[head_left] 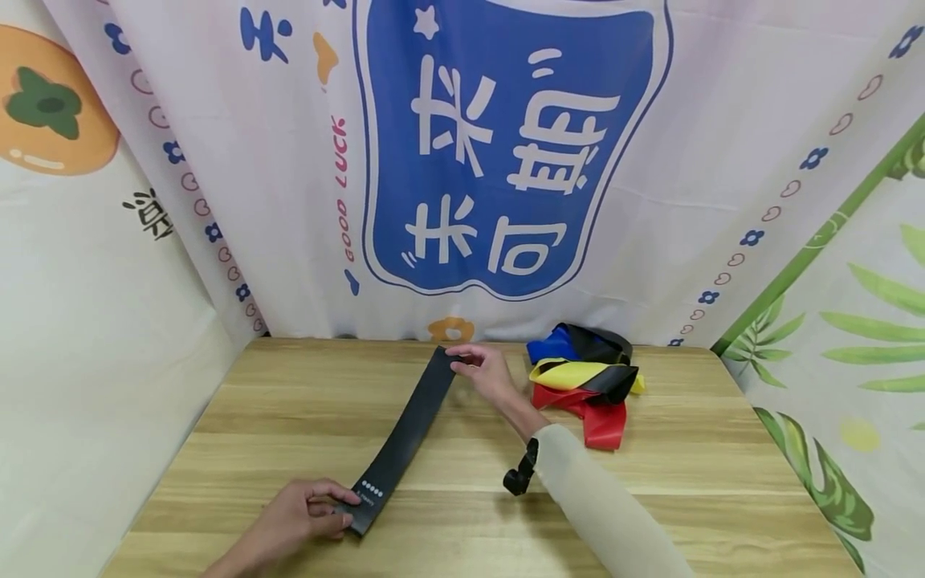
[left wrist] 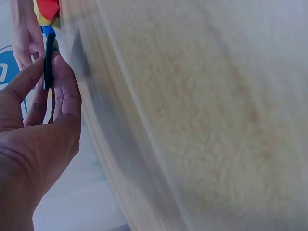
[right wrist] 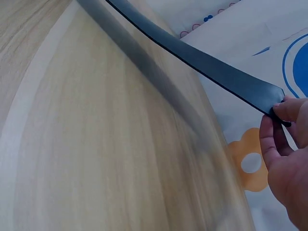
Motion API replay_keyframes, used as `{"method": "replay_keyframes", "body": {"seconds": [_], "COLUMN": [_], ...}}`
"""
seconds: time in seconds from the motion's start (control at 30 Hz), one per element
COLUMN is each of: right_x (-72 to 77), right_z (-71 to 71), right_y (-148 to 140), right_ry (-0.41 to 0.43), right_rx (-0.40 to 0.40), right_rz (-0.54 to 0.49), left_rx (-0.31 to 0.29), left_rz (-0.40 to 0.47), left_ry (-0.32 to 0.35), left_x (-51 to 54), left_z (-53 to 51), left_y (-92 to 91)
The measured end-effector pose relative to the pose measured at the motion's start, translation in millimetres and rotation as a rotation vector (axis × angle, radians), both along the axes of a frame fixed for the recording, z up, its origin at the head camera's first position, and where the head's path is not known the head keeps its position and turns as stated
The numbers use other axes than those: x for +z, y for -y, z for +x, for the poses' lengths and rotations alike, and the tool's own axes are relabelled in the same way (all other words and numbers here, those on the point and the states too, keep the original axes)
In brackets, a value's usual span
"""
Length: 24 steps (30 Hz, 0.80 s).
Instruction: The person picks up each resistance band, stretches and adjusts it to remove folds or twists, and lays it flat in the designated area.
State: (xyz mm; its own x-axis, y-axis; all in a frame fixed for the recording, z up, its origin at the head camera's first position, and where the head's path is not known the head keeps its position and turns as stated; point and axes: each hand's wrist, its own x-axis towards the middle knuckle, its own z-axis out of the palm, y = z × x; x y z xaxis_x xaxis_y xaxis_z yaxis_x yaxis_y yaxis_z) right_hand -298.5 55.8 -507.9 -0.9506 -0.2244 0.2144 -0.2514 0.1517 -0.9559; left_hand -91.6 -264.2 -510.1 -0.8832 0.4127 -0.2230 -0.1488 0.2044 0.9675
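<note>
A flat black exercise band (head_left: 406, 437), with a row of pale dots and small print at its near end, stretches lengthwise between both hands. My left hand (head_left: 299, 514) pinches that near end between thumb and fingers. At the far end, close to the table's back edge, my right hand (head_left: 490, 377) holds the band by thumb and fingertips. In the right wrist view the band (right wrist: 202, 62) hangs above the tabletop, its shadow lying apart from it. The left wrist view shows the band (left wrist: 48, 62) almost edge-on in the left fingers.
A loose pile of blue, black, yellow and red bands lies at the back right, with a red band (head_left: 605, 424) nearest the front. The wooden table (head_left: 253, 417) ends at a printed curtain (head_left: 303, 201). A black strap device (head_left: 522, 470) sits on the right wrist.
</note>
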Motion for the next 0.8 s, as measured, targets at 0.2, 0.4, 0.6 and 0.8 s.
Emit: {"method": "replay_keyframes", "body": {"seconds": [0.2,0.4,0.6,0.8], "right_x": [-6.1,-10.6,-15.4,-16.7], "right_z": [2.4,3.8,4.1,5.5], "right_y": [8.1,19.5,33.1,46.8], "right_ry": [0.025,0.018,0.018,0.018], "right_rx": [0.044,0.069,0.073,0.100], "right_rz": [0.003,-0.020,-0.026,-0.016], "left_rx": [-0.023,-0.029,-0.049,-0.057], "left_rz": [0.025,0.011,-0.009,-0.048], "left_ry": [-0.008,0.028,0.072,0.115], "left_x": [-3.4,-5.4,-4.8,-5.5], "left_z": [3.0,4.5,5.6,7.4], "left_y": [-3.3,-3.7,-2.9,-1.2]}}
